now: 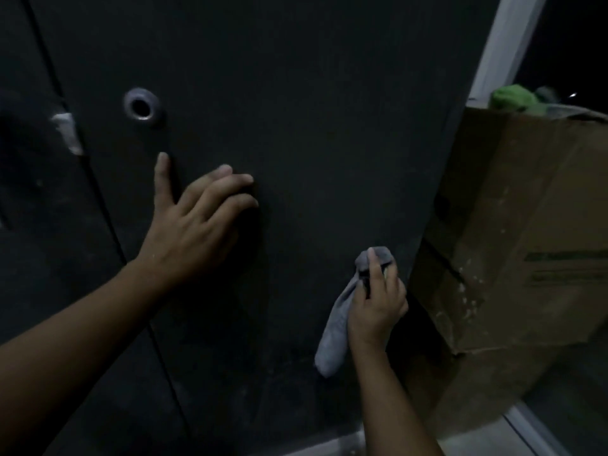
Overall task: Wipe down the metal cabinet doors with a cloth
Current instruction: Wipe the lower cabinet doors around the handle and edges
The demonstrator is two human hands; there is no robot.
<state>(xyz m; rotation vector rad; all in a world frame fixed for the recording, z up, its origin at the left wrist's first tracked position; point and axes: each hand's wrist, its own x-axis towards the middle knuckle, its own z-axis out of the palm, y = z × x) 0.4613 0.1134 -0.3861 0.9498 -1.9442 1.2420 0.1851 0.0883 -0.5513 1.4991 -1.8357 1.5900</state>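
A dark metal cabinet door fills most of the view, with a round silver lock at its upper left. My left hand presses flat against the door below the lock, fingers spread. My right hand grips a grey cloth and holds its bunched end against the door near the door's right edge. The cloth's loose end hangs down below my hand.
A second dark door lies to the left across a narrow gap, with a pale scrap at the seam. A cardboard box stands close on the right, green fabric on top. A pale floor strip shows below.
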